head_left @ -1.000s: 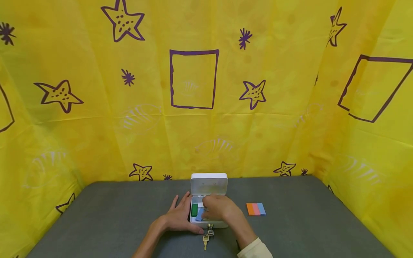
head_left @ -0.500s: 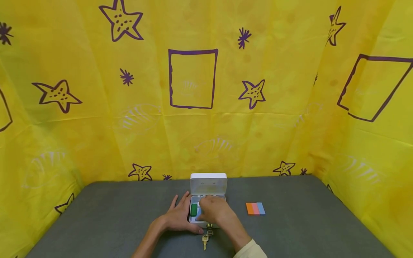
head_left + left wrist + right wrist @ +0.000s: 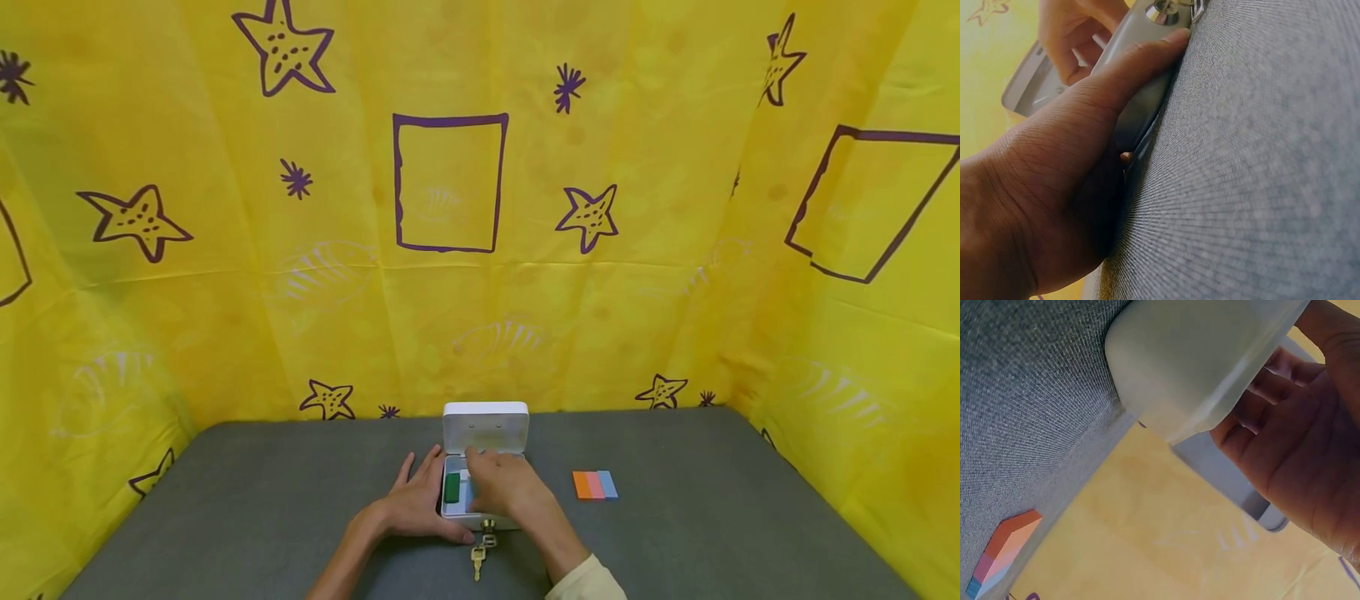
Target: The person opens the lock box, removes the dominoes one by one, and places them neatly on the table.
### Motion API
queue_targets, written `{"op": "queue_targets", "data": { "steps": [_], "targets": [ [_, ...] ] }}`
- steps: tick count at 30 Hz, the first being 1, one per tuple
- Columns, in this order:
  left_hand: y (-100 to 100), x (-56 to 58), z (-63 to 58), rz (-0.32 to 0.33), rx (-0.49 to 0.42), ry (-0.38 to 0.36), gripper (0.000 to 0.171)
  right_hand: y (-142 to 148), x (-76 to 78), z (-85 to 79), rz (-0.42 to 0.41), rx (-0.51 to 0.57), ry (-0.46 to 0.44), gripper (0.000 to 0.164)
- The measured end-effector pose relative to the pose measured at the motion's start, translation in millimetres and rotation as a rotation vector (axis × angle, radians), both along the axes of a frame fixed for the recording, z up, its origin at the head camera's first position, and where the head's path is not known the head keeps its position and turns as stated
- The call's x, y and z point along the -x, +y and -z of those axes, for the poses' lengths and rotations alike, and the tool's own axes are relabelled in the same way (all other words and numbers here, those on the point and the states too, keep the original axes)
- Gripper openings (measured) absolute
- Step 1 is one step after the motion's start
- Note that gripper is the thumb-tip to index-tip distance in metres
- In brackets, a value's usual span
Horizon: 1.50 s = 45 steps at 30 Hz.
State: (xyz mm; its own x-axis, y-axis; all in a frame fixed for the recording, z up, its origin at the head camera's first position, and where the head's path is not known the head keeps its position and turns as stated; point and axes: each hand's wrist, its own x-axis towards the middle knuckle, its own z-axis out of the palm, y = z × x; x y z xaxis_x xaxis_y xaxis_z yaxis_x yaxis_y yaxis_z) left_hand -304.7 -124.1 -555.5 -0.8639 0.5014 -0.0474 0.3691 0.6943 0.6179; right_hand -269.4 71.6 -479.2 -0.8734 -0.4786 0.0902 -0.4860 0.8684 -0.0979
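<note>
A small white metal cash box point(image 3: 1172, 369) stands on the table with its lid point(image 3: 486, 427) raised. Keys point(image 3: 477, 562) dangle from the lock point(image 3: 488, 526) on its front. Inside lie a green block point(image 3: 452, 488) at the left and a light blue piece point(image 3: 470, 495) beside it. My left hand point(image 3: 415, 505) steadies the box at its front left corner, straight fingers along the side and thumb point(image 3: 1147, 59) along the front. My right hand point(image 3: 506, 483) reaches into the box from the right with bent fingers. Its fingertips are hidden, so whether they pinch anything does not show.
A flat pad with orange, pink and blue strips point(image 3: 596, 486) lies on the grey table point(image 3: 690, 517) right of the box. Behind the table hangs a yellow curtain point(image 3: 450, 333) with starfish drawings, which also runs along both sides.
My right hand has shifted slightly within the box, its fingers now nearer the back. The light blue piece, tilted a second ago, now appears straighter. My left hand stays in place.
</note>
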Motion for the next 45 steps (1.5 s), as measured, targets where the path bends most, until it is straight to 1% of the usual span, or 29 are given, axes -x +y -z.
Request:
{"op": "queue_targets", "data": {
  "steps": [3, 8, 11, 13, 17, 20, 30, 37, 45],
  "targets": [
    [-0.5, -0.7, -0.3, -0.003, 0.003, -0.002, 0.129, 2.0, 1.4, 0.0, -0.025, 0.029, -0.006, 0.049],
    [-0.1, -1.8, -1.3, -0.003, -0.005, 0.000, 0.130, 6.3, 3.6, -2.8, -0.057, 0.058, -0.017, 0.028],
    [0.3, -2.3, -1.8, -0.001, -0.014, 0.007, 0.130, 8.4, 4.3, -5.4, -0.077, 0.074, -0.013, 0.022],
    [0.2, -2.3, -1.6, -0.001, -0.014, 0.010, 0.130, 9.4, 5.4, -6.3, -0.095, 0.094, -0.018, 0.021],
    [-0.1, 0.8, 2.8, -0.003, 0.003, 0.012, 0.133, 10.7, 7.3, -6.8, -0.132, 0.141, -0.027, 0.023],
    [-0.4, 2.7, 5.1, -0.002, 0.011, 0.005, 0.135, 11.1, 8.2, -6.9, -0.139, 0.165, -0.040, 0.022],
    [-0.3, -0.1, 1.0, -0.007, 0.014, 0.012, 0.136, 12.0, 8.2, -11.2, -0.108, 0.156, -0.079, 0.021],
    [0.0, -2.2, 0.0, -0.010, 0.000, 0.012, 0.132, 12.5, 9.2, -11.5, -0.061, 0.129, -0.101, 0.019],
    [1.0, -1.9, -2.4, -0.011, -0.004, -0.013, 0.132, 16.6, 6.9, -13.6, -0.060, 0.165, -0.103, 0.026]
  ]
}}
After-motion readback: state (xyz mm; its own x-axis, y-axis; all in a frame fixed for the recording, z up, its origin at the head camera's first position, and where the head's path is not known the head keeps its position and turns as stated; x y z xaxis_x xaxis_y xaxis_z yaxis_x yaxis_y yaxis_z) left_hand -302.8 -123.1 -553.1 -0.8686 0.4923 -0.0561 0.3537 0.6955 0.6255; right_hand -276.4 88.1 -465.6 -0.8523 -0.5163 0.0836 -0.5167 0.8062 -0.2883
